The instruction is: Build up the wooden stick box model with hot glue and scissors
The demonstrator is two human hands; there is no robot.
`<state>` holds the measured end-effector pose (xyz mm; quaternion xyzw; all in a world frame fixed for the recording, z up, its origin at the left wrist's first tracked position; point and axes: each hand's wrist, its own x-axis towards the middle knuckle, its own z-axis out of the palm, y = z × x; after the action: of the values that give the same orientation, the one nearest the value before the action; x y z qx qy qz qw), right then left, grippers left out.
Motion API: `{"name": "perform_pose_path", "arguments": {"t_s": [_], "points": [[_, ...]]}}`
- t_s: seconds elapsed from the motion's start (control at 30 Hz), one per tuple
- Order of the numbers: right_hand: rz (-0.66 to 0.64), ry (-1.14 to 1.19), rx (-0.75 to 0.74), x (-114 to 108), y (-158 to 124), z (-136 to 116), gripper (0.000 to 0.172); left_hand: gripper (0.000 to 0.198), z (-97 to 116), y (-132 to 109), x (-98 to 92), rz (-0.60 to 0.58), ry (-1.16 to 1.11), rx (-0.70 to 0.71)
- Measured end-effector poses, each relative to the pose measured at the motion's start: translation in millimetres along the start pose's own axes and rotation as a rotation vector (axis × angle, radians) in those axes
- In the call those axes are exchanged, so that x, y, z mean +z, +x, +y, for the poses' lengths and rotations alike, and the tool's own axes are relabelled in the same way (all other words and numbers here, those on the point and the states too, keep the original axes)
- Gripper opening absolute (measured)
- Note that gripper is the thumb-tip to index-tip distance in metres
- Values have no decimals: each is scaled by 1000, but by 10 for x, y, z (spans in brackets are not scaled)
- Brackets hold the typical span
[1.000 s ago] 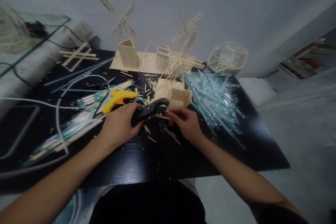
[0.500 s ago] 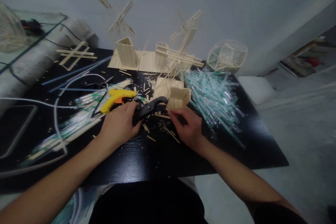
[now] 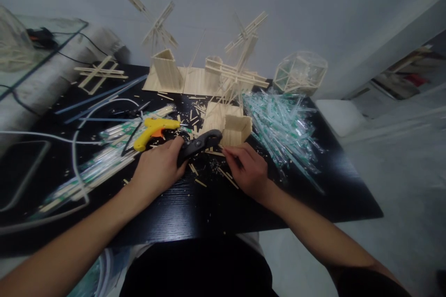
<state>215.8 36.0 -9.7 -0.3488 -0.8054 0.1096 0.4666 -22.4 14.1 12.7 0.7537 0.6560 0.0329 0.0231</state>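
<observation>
My left hand (image 3: 160,163) is wrapped round the handles of a black cutting tool (image 3: 198,145), whose curved jaws point right. Just right of the jaws, my right hand (image 3: 246,167) pinches a small wooden stick (image 3: 220,146), its tip at the jaws. Behind my right hand stands a small box of wooden sticks (image 3: 237,129) on a wooden base (image 3: 215,113). A yellow glue gun (image 3: 155,131) lies beyond my left hand. Short stick pieces (image 3: 228,177) are scattered on the black table below the jaws.
Wrapped stick bundles (image 3: 101,164) and a white cable (image 3: 74,158) lie on the left. Green and clear plastic wrappers (image 3: 285,125) are heaped on the right. Stick windmills (image 3: 167,72) stand at the back, beside a faceted clear container (image 3: 301,73).
The jaws of the black tool look more closed than before. Both hands stay in almost the same place, and the fingers of my right hand have shifted slightly.
</observation>
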Motion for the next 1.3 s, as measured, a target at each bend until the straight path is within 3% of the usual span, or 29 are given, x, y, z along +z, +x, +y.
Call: {"name": "perform_pose_path", "arguments": {"t_s": [0.2, 0.47, 0.63, 1.3], "points": [[-22, -9, 32, 9, 14, -14, 17, 28, 14, 3, -19, 36, 23, 8], [3, -24, -32, 10, 8, 13, 17, 29, 10, 10, -11, 46, 33, 16], [-16, 20, 29, 9, 3, 12, 16, 25, 6, 5, -17, 9, 47, 2], [22, 90, 105, -2, 76, 14, 10, 41, -51, 33, 8, 118, -87, 97]]}}
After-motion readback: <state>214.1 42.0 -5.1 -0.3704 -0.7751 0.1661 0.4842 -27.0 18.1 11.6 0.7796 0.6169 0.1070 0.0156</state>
